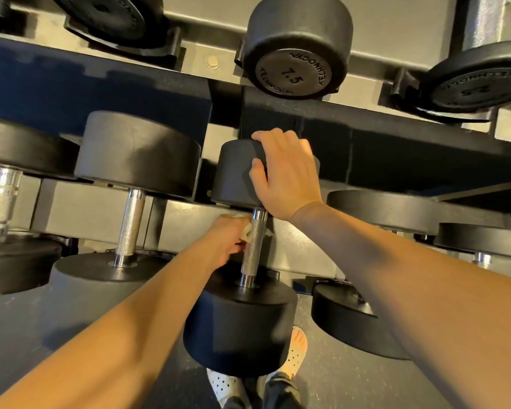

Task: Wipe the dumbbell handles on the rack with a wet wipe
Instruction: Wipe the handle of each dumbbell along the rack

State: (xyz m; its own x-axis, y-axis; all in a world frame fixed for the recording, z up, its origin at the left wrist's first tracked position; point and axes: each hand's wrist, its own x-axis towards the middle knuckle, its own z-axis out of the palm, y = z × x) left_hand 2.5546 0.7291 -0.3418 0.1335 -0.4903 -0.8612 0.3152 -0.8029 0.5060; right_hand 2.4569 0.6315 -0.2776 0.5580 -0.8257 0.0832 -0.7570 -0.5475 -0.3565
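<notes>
Looks like work in full swing, not near its end. Wiping with the left hand [226, 240], clenched round a crumpled white wet wipe [246, 231] and pressing it against the left side of the knurled chrome handle [255, 246] of the black round-headed dumbbell [239, 329]. Lying front to back at the middle of the lower shelf of the grey metal rack [92, 211], with the near head jutting past the shelf's front edge. Steadying with the right hand [286, 172], curled over the far head of that same dumbbell, thumb against its side. Covering only the upper part of the handle so far, with the lower part bare down to the near head. Impossible to tell which other handles are done: no wet sheen or streaks to read on the neighbouring knurled handle [130, 225] toward the left, nor on the thick chrome handle [0, 199] at the shelf's left edge. Probably much left, counting the upper shelf with its black 7.5 dumbbell [298, 48] and the pairs toward the right edge, mostly hidden behind the right forearm. As for looks: dull silver knurling along the middle, smooth bright collars at both ends, no grime to be seen.
</notes>
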